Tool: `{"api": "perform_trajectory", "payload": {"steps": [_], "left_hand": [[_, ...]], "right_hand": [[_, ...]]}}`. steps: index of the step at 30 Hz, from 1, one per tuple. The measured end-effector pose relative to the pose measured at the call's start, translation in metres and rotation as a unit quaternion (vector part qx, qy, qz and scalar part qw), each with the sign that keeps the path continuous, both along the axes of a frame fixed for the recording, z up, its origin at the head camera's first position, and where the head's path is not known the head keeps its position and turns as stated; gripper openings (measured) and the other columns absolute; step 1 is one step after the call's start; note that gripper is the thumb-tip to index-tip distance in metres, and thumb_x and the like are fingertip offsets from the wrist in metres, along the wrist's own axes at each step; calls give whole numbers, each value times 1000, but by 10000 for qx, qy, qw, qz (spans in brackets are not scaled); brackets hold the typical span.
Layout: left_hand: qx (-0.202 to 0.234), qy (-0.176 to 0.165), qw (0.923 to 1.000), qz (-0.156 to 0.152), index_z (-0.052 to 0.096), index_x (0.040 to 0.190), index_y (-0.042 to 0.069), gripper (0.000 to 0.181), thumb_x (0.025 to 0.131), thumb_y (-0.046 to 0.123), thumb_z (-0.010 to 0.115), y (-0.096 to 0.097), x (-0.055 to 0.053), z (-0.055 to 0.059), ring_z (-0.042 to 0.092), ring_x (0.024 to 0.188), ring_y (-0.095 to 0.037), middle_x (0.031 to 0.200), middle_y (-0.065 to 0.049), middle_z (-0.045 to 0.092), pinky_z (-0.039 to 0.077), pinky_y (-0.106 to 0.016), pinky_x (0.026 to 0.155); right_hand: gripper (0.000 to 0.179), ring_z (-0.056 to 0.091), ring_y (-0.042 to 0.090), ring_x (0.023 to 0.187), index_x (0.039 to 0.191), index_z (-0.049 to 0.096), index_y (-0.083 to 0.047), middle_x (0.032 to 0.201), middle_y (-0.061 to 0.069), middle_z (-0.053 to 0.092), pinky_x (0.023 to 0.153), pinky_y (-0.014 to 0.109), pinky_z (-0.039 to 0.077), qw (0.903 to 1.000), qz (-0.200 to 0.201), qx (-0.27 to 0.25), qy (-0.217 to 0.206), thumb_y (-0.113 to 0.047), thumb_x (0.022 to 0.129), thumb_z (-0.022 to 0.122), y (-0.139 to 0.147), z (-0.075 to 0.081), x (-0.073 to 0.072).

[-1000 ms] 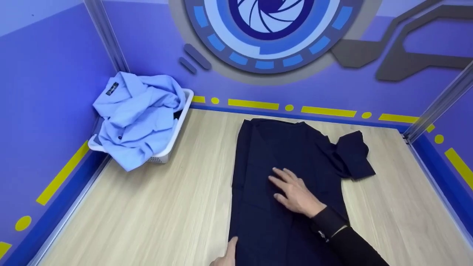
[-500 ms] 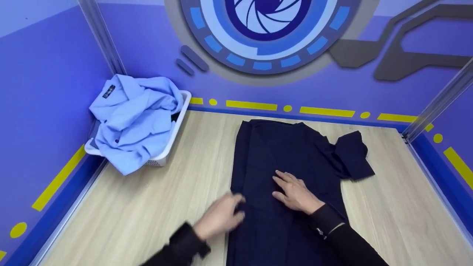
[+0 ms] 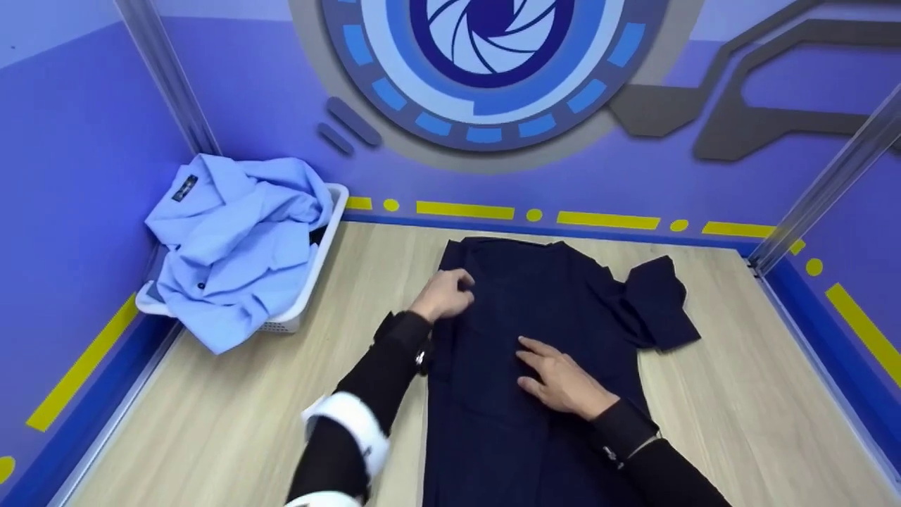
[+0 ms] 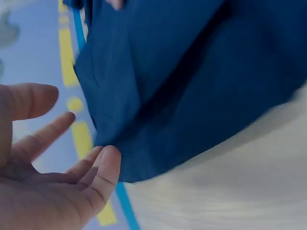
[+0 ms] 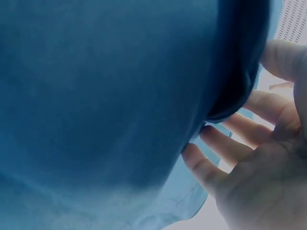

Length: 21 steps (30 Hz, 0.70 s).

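A navy short-sleeved shirt (image 3: 514,296) lies on the wooden table, its left side folded inward and one sleeve (image 3: 658,303) spread out on the right. My left hand (image 3: 445,294) is at the shirt's upper left edge. In the left wrist view its thumb (image 4: 33,100) stands apart from the fingers, whose tips are right at the edge of the cloth. My right hand (image 3: 563,380) rests on the middle of the shirt with fingers extended. In the right wrist view those fingers (image 5: 225,146) are spread beside a fold of dark cloth.
A white basket (image 3: 320,264) holding a crumpled light blue shirt (image 3: 236,232) stands in the back left corner. Purple-blue walls with yellow marks enclose the table (image 3: 232,415) at the back and both sides. Metal posts (image 3: 830,183) rise at the corners.
My left hand has moved from the lower left edge of the navy shirt up along it to near the top. The right hand stays in place. The view has shifted slightly.
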<state>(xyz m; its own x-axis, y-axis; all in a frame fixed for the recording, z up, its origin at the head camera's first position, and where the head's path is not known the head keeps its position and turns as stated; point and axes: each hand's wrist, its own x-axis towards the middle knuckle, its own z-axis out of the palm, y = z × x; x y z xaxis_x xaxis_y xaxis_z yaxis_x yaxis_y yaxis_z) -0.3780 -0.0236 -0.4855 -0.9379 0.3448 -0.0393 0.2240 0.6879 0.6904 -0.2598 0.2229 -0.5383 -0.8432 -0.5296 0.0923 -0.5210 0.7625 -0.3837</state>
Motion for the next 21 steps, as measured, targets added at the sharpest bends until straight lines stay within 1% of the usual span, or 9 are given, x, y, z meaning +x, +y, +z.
{"api": "perform_trajectory", "payload": {"steps": [3, 6, 11, 13, 14, 16, 17, 19, 21], "left_hand": [[384, -357, 9986, 63, 67, 130, 3, 35, 96, 11, 60, 5, -28, -13, 55, 132, -35, 140, -18, 61, 44, -44, 109], [990, -799, 9917, 179, 67, 131, 2, 36, 97, 11, 58, 10, -48, -27, 56, 130, -34, 141, -18, 60, 45, -43, 107], [2251, -1351, 9635, 519, 67, 130, 0, 34, 99, 11, 57, 20, -70, -40, 55, 129, -32, 140, -17, 61, 46, -40, 106], [2695, -1439, 9502, 617, 66, 132, -2, 35, 99, 9, 56, 26, -76, -40, 55, 128, -32, 141, -18, 60, 46, -40, 104], [2789, -1407, 9478, 647, 65, 132, -2, 36, 99, 8, 56, 28, -79, -39, 55, 127, -32, 140, -18, 60, 46, -39, 103], [2711, -1215, 9528, 634, 63, 134, -3, 38, 98, 5, 56, 32, -81, -39, 56, 126, -33, 140, -20, 59, 46, -40, 102], [2464, -998, 9622, 584, 63, 134, -4, 39, 96, 3, 57, 34, -80, -40, 55, 126, -34, 140, -21, 59, 46, -41, 103], [1559, -432, 9862, 366, 63, 134, -2, 39, 95, 2, 59, 36, -80, -44, 52, 132, -35, 143, -23, 55, 44, -43, 108], [363, 158, 9992, 31, 62, 138, 2, 41, 97, 5, 61, 39, -79, -51, 45, 140, -37, 152, -22, 47, 39, -45, 114]], "right_hand": [[44, 51, 43, 136, 136, 60, 9, 151, 26, 50, 108, 57, 45, 9999, 8, -129, 38, -17, 100, 66, 1, -1, 3], [37, 56, 40, 131, 130, 65, 6, 144, 22, 57, 106, 56, 46, 9989, 47, -468, 48, -12, 98, 67, 1, -2, 5], [23, 62, 35, 119, 116, 72, 1, 128, 17, 65, 100, 56, 49, 9938, -71, -1008, 455, -4, 93, 70, 2, -3, 3], [26, 59, 37, 123, 118, 71, 0, 132, 17, 64, 102, 58, 47, 9940, -180, -902, 597, -5, 93, 71, 3, -3, 2], [29, 57, 39, 127, 121, 70, 1, 137, 18, 62, 103, 61, 46, 9947, -236, -794, 613, -7, 94, 70, 3, -2, 2], [37, 49, 43, 137, 130, 66, 2, 146, 20, 55, 104, 66, 43, 9967, -266, -548, 543, -11, 96, 70, 1, -2, 3], [41, 44, 46, 141, 134, 64, 3, 150, 22, 52, 106, 69, 41, 9977, -239, -427, 459, -13, 97, 69, 0, -3, 5], [49, 37, 49, 145, 141, 58, 4, 155, 23, 46, 107, 71, 37, 9994, -149, -138, 272, -19, 99, 68, -2, -4, 8], [54, 34, 51, 146, 144, 54, 5, 157, 25, 42, 108, 71, 36, 9998, -46, 107, 152, -24, 101, 66, -4, -6, 12]]}}
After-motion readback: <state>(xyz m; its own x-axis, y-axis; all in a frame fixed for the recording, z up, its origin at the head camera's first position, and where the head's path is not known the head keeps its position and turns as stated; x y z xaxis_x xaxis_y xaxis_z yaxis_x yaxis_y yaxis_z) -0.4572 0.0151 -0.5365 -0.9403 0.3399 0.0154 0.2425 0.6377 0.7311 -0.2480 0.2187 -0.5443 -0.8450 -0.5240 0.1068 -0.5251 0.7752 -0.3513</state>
